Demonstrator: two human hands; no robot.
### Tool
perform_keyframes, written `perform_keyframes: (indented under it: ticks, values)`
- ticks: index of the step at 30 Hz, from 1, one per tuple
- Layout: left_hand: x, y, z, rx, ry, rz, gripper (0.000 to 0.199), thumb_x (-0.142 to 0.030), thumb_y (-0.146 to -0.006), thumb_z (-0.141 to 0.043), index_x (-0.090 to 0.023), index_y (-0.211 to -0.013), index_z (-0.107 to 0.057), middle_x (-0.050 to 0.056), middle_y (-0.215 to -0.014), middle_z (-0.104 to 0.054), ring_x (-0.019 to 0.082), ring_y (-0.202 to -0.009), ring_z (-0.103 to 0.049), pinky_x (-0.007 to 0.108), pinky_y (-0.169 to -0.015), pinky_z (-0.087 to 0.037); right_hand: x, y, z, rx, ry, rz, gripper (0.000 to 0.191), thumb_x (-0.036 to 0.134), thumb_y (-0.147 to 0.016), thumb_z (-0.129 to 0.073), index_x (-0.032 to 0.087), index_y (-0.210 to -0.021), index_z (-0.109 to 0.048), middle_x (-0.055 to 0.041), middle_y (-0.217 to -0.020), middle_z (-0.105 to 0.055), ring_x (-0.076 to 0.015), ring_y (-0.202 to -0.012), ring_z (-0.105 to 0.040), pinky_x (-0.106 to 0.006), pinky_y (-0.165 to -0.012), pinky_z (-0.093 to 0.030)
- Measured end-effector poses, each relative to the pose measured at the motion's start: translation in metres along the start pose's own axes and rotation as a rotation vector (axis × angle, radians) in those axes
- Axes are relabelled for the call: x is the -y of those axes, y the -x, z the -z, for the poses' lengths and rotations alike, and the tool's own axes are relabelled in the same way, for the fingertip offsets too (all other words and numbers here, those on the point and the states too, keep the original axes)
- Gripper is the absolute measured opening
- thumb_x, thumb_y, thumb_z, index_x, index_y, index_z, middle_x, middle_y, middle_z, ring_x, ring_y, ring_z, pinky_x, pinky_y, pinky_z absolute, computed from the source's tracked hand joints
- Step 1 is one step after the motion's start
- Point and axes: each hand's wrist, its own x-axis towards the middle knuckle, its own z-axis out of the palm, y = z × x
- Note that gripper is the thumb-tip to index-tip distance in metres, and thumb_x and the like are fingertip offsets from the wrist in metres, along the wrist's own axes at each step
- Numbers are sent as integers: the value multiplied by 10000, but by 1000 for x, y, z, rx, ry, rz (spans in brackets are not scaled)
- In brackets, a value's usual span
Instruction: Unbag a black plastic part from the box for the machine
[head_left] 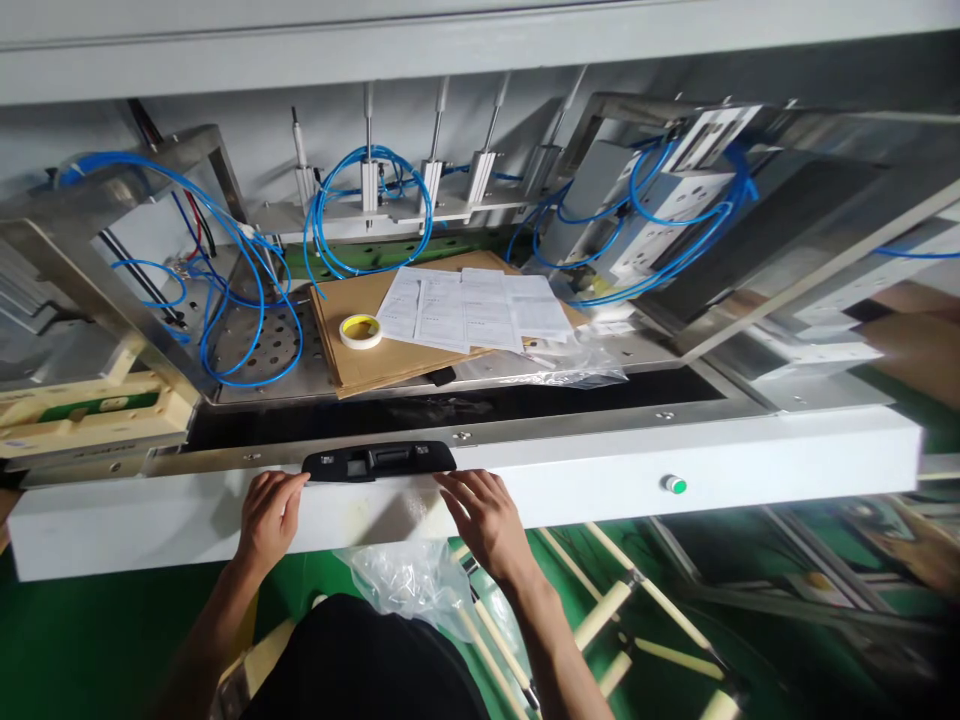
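Observation:
A long black plastic trim panel point(390, 459) with cut-outs and small light-coloured fittings lies along the front ledge of the machine. My left hand point(271, 512) is at its left end, fingers together and curled, fingertips on the lower corner. At the right end, my right hand point(484, 515) has its fingers bent onto the panel's lower edge. Both hands steady the panel between them, backs facing up; the undersides of the fingertips are hidden.
Behind the ledge, cardboard sheets point(352, 365) bear printed papers point(465, 310) and a tape roll point(361, 332). Coiled blue air hoses point(319, 220) and pneumatic cylinders point(431, 185) stand further back. A green button point(678, 486) sits on the front face. Clear plastic bags point(409, 575) hang below.

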Motion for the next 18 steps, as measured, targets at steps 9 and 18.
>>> perform_keyframes:
  ticks: [9,18]
  values:
    - [2,4,4,16,35,22,216,-100,-1032,-554,-206,-1174,-679,49,-937,-743,197,-855,-668,343,-833,-503,-17,7,6,-38,-93,-74,370,84,-1021,-495,252,-1205,-769,-90,-1020,-805,-242,-879,-699,-401,-762,-565]
    - [2,-7,-8,-4,47,191,173,-244,-1068,-521,-210,-1128,-680,61,-975,-758,199,-882,-698,342,-832,-542,-11,-13,-5,-106,-197,-264,261,175,-962,-570,228,-1152,-742,-80,-970,-765,-261,-879,-677,-427,-812,-549]
